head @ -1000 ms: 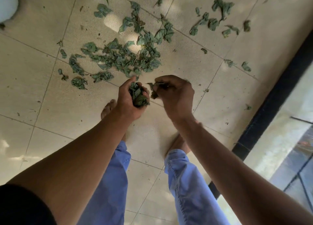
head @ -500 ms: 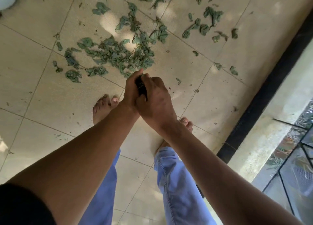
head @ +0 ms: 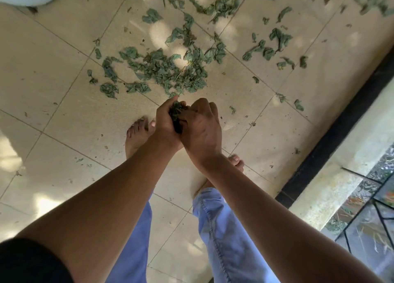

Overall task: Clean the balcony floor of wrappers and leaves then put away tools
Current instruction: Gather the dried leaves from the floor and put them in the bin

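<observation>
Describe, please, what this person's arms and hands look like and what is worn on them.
Both forearms are bare from elbow to wrist. The left hand and right hand carry no gloves, and no rings, watch or bracelet show. A dark, black-looking sleeve covers the left upper arm at the bottom corner of the picture; the right upper arm is out of frame, so its sleeve cannot be seen.

no readable txt, no labels, no brands, no nos. anywhere
</observation>
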A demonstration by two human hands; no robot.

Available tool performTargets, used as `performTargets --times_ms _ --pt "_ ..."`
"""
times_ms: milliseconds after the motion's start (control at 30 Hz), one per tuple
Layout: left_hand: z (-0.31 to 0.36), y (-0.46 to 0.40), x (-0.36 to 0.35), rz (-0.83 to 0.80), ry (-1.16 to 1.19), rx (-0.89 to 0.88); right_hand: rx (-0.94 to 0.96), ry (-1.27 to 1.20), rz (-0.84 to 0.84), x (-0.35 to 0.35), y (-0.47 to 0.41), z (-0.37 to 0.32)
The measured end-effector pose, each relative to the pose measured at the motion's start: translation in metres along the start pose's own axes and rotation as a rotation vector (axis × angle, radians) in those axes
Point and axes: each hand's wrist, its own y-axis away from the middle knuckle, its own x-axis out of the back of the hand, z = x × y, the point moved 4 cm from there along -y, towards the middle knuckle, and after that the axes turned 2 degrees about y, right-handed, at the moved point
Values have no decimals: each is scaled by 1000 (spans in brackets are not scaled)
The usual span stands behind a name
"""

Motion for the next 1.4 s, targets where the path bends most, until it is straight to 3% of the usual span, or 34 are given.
performTargets --times_ms 167,367,500,567,600,633,667,700,733,767,833,1000,1233,1400 --pt "21 13 16 -68 35 -38 86 -177 -72 2 -18 -30" --pt "53 19 39 -40 110 -96 153 -372 -202 -5 -25 -61" --pt "69 15 47 -94 204 -64 232 -313 -82 -10 -20 -82" --pt "76 -3 79 0 183 -114 250 -218 -40 -16 -18 -92" --pt "81 -7 85 -69 183 -83 253 -192 -34 -19 -18 -97" --pt "87 -16 103 60 20 -206 260 -190 -32 -21 -20 -103" --pt "92 -19 108 114 5 -260 272 -211 -29 -23 -23 -109" --pt "95 -17 105 -16 204 -103 289 -253 -24 -25 -26 -115" --pt "103 -10 97 -161 277 -83 308 -305 -15 -27 -30 -122" --pt "114 -7 92 -166 210 -221 324 -353 -5 -31 -35 -127" --pt "130 -8 95 -110 327 -179 347 -389 -4 -43 -50 -136" --pt "157 -31 153 -114 604 -68 405 -111 -139 -110 -102 -149" --pt "187 -34 201 -175 652 -117 536 296 -274 -193 -158 -173" --pt "186 -33 232 -119 662 -127 586 375 -371 -216 -158 -179"
